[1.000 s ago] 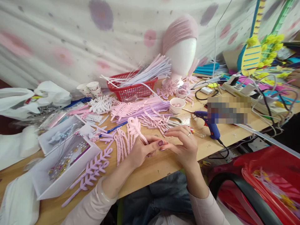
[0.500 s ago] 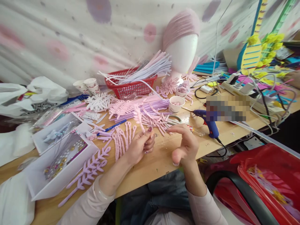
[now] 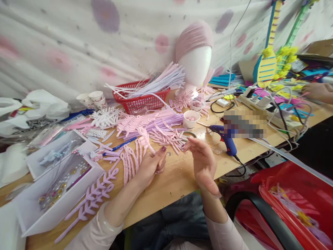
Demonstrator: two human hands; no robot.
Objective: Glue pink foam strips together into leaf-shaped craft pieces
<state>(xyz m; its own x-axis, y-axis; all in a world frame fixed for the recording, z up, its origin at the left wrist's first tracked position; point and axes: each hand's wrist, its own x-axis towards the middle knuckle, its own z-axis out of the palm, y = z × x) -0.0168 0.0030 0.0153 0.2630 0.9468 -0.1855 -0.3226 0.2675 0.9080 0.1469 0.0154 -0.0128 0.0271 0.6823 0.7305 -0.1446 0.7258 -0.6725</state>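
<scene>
My left hand [image 3: 151,166] is closed round the lower end of a pink pipe cleaner [image 3: 146,139], whose looped top points up and away. My right hand [image 3: 204,165] is raised over the table's front edge, fingers apart, with nothing seen in it. Twisted pink pipe-cleaner strands [image 3: 129,163] lie just left of my left hand. Purple pipe-cleaner sprigs [image 3: 90,201] rest nearer to me. Beyond both hands are loose short pink pieces [image 3: 166,136] and a paper cup [image 3: 191,121] with pink bits inside. A blue glue gun [image 3: 229,139] lies right of my right hand.
White boxes [image 3: 33,218] with beads stand at left. A red basket [image 3: 135,105] of pipe cleaners and a mannequin head [image 3: 196,66] are at the back. A power strip [image 3: 267,111] with cables lies right. Another person's hand [image 3: 318,93] shows at the far right edge.
My right hand has turned and its fingers have straightened from a curled shape. My left hand keeps hold of the pink pipe cleaner. The whole view has shifted slightly.
</scene>
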